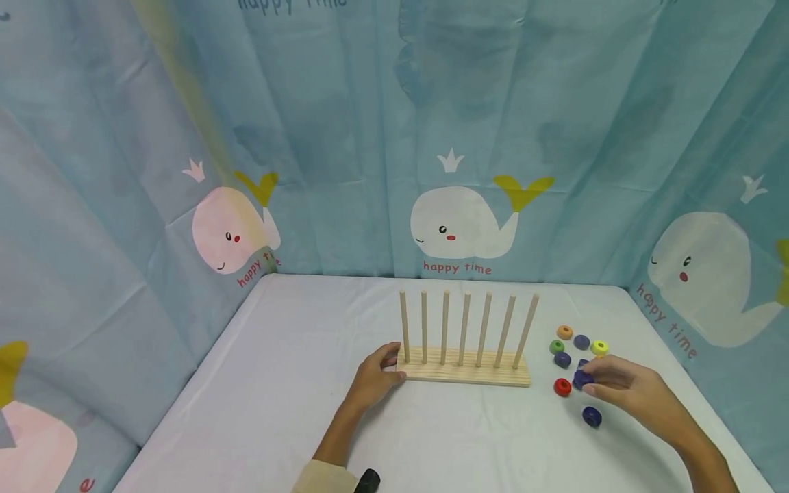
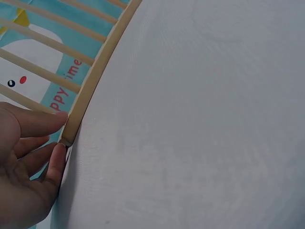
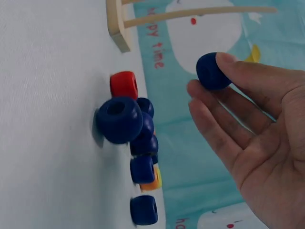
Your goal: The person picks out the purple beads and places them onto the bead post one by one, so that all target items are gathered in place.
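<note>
A wooden peg rack (image 1: 462, 372), a flat base with several upright rods, stands on the white table. My left hand (image 1: 371, 381) grips the left end of its base, and in the left wrist view the thumb and fingers (image 2: 57, 160) lie against that end. Right of the rack, my right hand (image 1: 644, 397) pinches a dark blue bead (image 3: 209, 71) between thumb and fingertips, raised above the table. Below it are a red bead (image 1: 562, 387) and another dark blue bead (image 1: 592, 416), nearer the front.
More loose beads lie farther back on the right side: an orange bead (image 1: 564, 332), a green bead (image 1: 557, 347), a yellow bead (image 1: 600, 348) and several blue ones. A blue curtain (image 1: 333, 137) with printed whales hangs behind and beside the white table (image 1: 265, 370).
</note>
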Action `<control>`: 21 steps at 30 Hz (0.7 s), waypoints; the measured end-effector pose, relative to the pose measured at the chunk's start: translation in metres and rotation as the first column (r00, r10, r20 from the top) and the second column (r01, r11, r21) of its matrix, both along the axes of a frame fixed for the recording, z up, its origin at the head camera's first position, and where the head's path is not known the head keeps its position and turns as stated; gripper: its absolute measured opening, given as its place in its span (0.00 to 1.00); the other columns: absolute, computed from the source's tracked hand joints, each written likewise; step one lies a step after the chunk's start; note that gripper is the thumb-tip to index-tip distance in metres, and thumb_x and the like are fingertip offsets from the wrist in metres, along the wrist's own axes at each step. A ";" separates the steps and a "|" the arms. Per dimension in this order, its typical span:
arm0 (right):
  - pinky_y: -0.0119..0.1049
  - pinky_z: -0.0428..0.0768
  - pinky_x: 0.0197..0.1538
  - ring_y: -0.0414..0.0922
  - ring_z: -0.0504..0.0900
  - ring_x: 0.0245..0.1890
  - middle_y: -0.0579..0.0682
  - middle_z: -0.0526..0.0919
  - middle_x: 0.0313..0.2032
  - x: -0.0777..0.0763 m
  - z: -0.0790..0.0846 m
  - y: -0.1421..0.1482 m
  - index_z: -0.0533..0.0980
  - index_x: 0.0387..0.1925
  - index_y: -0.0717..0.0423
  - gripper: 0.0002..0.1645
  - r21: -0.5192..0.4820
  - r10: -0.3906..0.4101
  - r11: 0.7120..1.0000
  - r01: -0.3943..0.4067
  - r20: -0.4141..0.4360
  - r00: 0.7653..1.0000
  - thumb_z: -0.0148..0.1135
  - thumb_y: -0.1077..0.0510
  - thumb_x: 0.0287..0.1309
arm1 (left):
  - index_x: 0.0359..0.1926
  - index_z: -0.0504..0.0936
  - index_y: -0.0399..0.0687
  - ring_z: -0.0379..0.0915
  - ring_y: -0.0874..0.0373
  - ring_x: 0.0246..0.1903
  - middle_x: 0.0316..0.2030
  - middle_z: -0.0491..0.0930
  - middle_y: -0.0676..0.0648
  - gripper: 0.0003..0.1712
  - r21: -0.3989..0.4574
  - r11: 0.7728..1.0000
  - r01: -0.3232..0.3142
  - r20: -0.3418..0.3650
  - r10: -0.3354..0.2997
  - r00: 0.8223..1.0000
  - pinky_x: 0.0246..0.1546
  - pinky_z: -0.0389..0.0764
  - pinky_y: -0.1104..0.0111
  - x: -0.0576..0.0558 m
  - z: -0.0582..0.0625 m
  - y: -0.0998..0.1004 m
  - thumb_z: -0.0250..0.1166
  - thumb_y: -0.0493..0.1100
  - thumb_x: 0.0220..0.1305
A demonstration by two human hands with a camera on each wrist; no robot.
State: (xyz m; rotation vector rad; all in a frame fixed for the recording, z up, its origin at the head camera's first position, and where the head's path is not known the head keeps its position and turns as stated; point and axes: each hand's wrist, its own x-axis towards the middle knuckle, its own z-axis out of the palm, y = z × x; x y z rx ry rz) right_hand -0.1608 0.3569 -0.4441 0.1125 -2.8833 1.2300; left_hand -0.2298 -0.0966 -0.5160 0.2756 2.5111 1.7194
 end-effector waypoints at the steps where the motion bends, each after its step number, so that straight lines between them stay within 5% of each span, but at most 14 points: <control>1: 0.44 0.84 0.43 0.54 0.82 0.49 0.52 0.82 0.48 0.000 0.001 -0.002 0.78 0.51 0.52 0.27 0.010 0.009 1.000 -0.009 -0.015 1.000 0.68 0.41 0.56 | 0.69 0.67 0.47 0.69 0.46 0.60 0.61 0.72 0.42 0.36 -0.004 1.000 -0.009 -0.005 0.009 1.000 0.59 0.71 0.50 0.000 -0.001 0.000 0.67 0.38 0.60; 9: 0.50 0.84 0.42 0.58 0.81 0.49 0.53 0.82 0.49 -0.002 0.013 -0.015 0.78 0.55 0.50 0.29 0.084 0.032 0.996 -0.022 -0.111 0.993 0.65 0.39 0.58 | 0.68 0.69 0.47 0.72 0.47 0.58 0.60 0.74 0.42 0.36 -0.004 0.998 -0.064 -0.027 0.064 0.998 0.59 0.72 0.51 0.001 -0.003 0.005 0.68 0.37 0.58; 21: 0.33 0.81 0.40 0.38 0.83 0.41 0.41 0.84 0.45 -0.004 0.036 -0.037 0.79 0.52 0.42 0.20 0.115 0.080 0.992 -0.052 -0.255 0.963 0.67 0.44 0.59 | 0.67 0.69 0.47 0.72 0.48 0.58 0.60 0.75 0.43 0.36 0.017 0.997 -0.079 -0.017 0.079 0.997 0.58 0.73 0.51 0.001 -0.006 0.005 0.69 0.37 0.57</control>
